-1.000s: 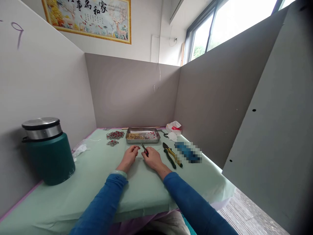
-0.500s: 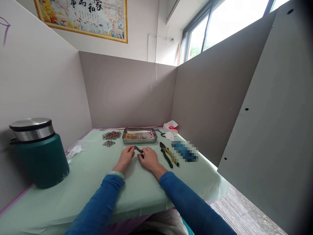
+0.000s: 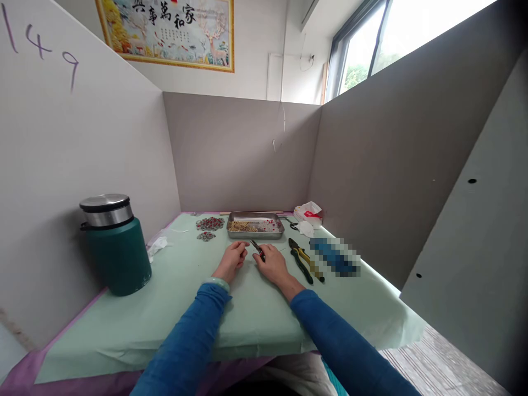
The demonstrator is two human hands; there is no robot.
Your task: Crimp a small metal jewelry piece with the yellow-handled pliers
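My right hand (image 3: 272, 265) is closed around small pliers (image 3: 258, 251) with dark jaws and a bit of red at the handle. Their jaws point up and left, close to the fingertips of my left hand (image 3: 231, 262). Those left fingers are pinched together, and whatever lies between them is too small to make out. Just beyond both hands stands a shallow metal tray (image 3: 256, 236) with many tiny gold-coloured pieces and some red and clear ones. Left of it lie a larger pile (image 3: 210, 224) and a smaller pile (image 3: 206, 236) of red and silver pieces.
Larger pliers (image 3: 306, 263) with yellow and dark handles lie right of my hand, beside a blurred-out blue item (image 3: 335, 257). Behind are white tissue (image 3: 306, 228) and a white bag (image 3: 308, 213). A green flask (image 3: 119, 258) stands left. Grey partitions (image 3: 243, 154) enclose the table.
My view has turned left, so everything sits further right in the picture. The pliers stay in my right hand, near the pinched left fingers.
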